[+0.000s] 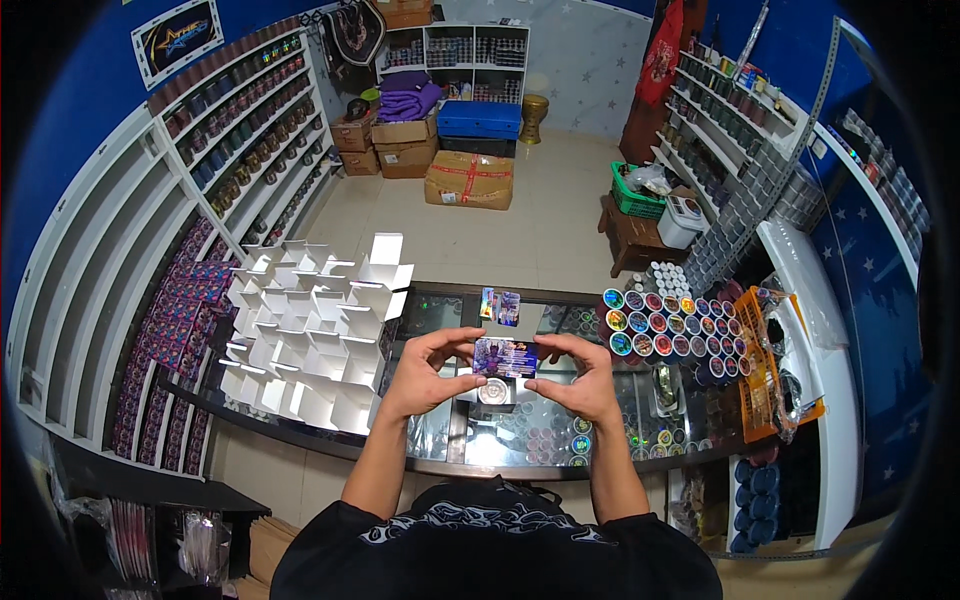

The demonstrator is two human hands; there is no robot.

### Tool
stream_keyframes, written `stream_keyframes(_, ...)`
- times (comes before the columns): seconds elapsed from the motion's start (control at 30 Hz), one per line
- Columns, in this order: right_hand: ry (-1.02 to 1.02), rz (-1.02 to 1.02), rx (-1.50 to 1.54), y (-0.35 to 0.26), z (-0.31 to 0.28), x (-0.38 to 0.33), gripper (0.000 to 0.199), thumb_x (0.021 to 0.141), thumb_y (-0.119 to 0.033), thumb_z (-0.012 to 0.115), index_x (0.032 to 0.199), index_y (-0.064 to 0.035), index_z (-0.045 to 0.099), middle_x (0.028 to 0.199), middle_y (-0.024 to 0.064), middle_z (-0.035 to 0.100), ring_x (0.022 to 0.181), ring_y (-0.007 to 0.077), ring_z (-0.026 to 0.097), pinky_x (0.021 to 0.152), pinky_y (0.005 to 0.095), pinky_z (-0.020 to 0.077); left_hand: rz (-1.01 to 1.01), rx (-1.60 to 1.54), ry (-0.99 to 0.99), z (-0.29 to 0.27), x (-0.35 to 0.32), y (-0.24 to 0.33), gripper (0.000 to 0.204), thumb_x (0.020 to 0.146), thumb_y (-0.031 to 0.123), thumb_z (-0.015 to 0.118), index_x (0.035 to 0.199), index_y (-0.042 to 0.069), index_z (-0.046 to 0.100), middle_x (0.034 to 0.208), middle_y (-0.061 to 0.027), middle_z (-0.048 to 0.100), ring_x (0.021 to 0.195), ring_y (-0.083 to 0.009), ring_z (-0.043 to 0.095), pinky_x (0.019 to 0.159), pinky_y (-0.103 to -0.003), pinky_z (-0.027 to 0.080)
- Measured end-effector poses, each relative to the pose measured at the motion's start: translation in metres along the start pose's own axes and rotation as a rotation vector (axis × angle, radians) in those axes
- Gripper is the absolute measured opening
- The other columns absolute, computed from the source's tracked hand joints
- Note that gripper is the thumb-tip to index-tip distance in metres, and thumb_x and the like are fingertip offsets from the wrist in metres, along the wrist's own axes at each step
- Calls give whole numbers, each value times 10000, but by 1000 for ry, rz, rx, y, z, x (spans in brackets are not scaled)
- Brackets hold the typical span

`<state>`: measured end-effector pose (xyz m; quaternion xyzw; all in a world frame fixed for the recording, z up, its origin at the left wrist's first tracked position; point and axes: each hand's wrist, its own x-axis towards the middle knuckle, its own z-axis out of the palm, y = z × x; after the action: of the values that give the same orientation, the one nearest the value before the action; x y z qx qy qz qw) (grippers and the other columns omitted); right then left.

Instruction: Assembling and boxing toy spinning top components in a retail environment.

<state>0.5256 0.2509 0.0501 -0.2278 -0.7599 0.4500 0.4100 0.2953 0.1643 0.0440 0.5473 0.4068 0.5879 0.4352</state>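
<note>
Both my hands are raised over the glass counter (445, 445), pinching a small purple and dark printed label or card (506, 359) by its two sides. My left hand (432, 375) has its thumb and fingers on the left edge. On the right edge are the thumb and fingers of my right hand (577, 378). Just below the card sits a round silver-white lid or jar top (493, 391), partly covered. Beyond my hands, a small stack of similar colourful labels (502, 307) lies on the counter.
Many open white boxes (315, 345) crowd the counter's left. At right stand rows of round jars with colourful lids (660, 325), small white-topped containers (665, 277) and an orange basket (755, 350). Shelves of jars (240, 130) line the wall; cardboard boxes (468, 180) rest on the floor.
</note>
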Motion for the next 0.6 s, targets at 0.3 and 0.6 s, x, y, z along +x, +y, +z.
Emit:
stream_keyframes(0.3,6,-18,50,-3,-3,2,545,582,-42,832,1097,2,660,931,79,656,845,154,597,775,274,466,7,-33,-29,0,4,4,613,673,-33,797,1237,-18,557,975,-70,669,916,-115,610,862,-259,477)
stream_keyframes(0.6,10,-41,78,-7,-3,2,542,583,-29,829,1096,10,657,900,77,645,831,151,587,761,275,459,2,-68,-30,0,2,8,598,669,-45,793,1220,-17,561,963,-70,666,910,-109,613,861,-255,479)
